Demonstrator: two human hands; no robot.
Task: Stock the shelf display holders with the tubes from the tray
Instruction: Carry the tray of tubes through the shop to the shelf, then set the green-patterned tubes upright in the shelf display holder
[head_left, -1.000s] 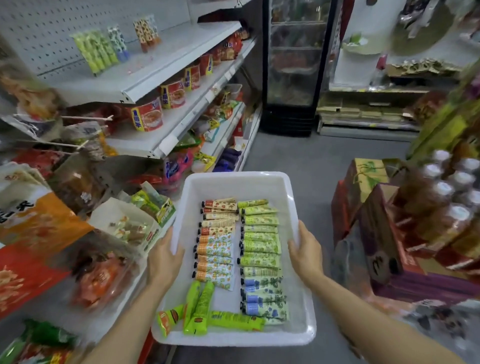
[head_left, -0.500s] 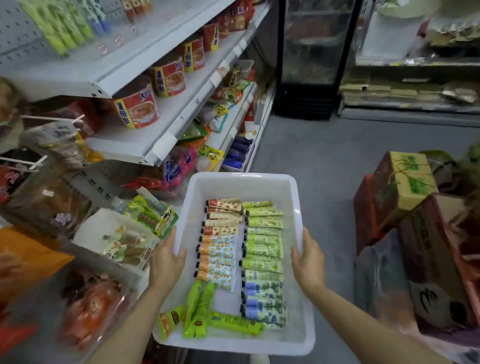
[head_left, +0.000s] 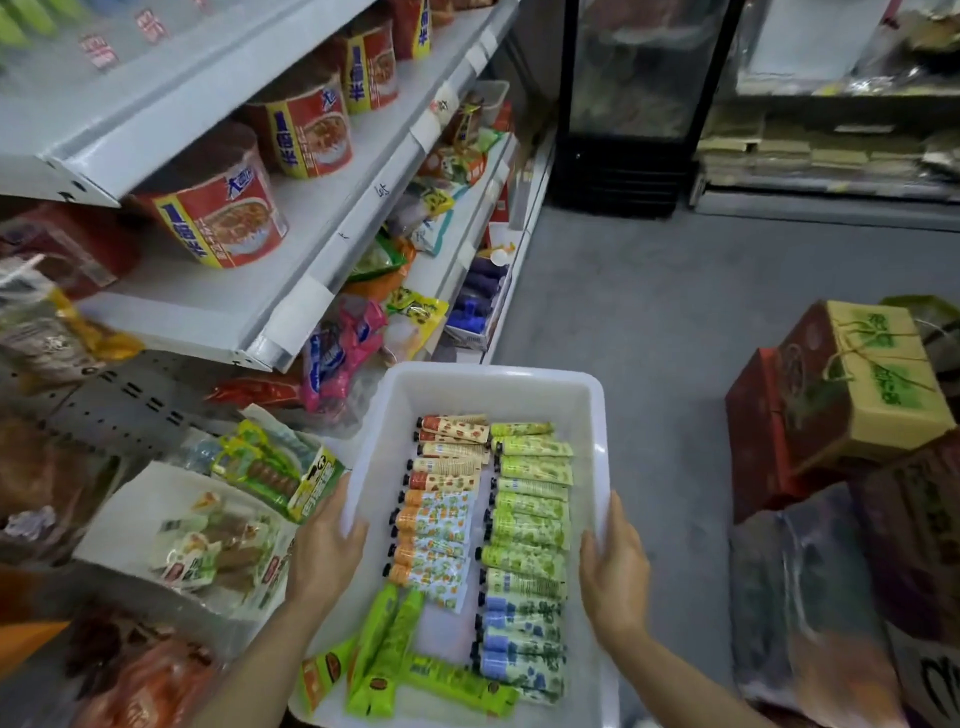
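Tubes (head_left: 483, 540) lie in rows inside the white tray (head_left: 597, 467), which we hold before the shelf (head_left: 311, 291). Head view: our left hand (head_left: 324, 545) grips its left rim, right hand (head_left: 613, 577) its right rim.

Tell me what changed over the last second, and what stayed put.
The view tipped down and closer to the shelves: the top shelf's tubes slid out of frame, and the noodle cups loom larger. Nothing was picked up or let go. The left hand and right hand still grip the sides of the white tray, and the tubes lie in the same rows inside it.
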